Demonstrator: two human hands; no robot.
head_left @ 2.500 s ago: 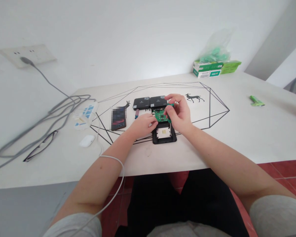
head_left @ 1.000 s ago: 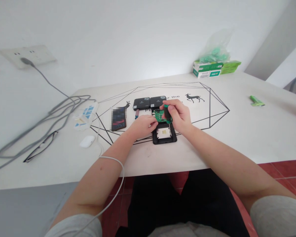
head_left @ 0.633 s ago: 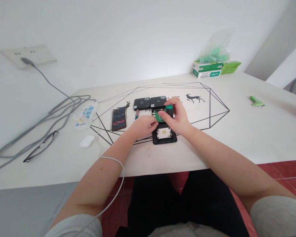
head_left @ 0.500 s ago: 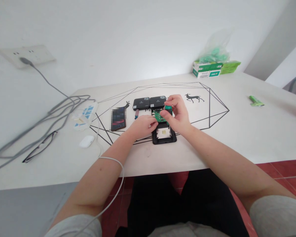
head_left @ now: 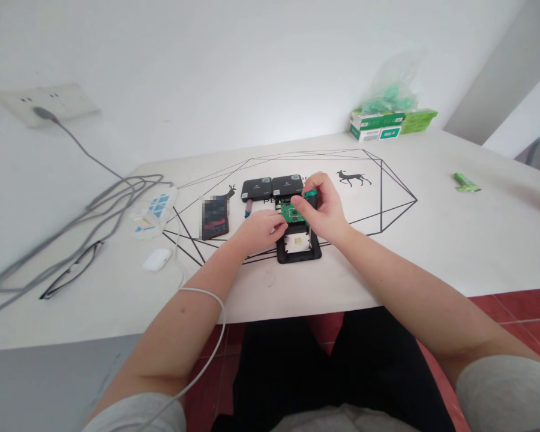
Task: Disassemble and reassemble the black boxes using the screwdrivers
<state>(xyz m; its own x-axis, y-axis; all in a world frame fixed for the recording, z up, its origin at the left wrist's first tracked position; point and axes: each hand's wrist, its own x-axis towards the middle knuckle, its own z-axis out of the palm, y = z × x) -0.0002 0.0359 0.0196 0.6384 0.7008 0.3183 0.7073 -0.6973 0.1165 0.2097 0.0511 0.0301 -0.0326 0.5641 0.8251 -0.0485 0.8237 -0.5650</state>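
Observation:
My right hand (head_left: 324, 207) is wrapped round a screwdriver (head_left: 312, 195) with a green and black handle, its shaft pointing down into an opened black case (head_left: 299, 258). A green circuit board (head_left: 291, 213) lies at the upper part of this case, and a white plate (head_left: 297, 242) shows in its lower part. My left hand (head_left: 264, 229) is at the left edge of the board, its fingers closed on that edge. Just behind stand two closed black boxes (head_left: 256, 189) (head_left: 287, 185), side by side. A small tool (head_left: 248, 208) lies left of the board.
A phone (head_left: 215, 217), a white earbud case (head_left: 157, 260), glasses (head_left: 72, 270) and a grey cable (head_left: 81, 240) lie to the left. Boxes (head_left: 378, 121) with a plastic bag (head_left: 391, 90) stand at the back right. A green wrapper (head_left: 467, 182) is far right.
The view has shifted slightly. My right fingers have turned a little on the screwdriver, and more of its dark handle shows. My left hand stays at the board.

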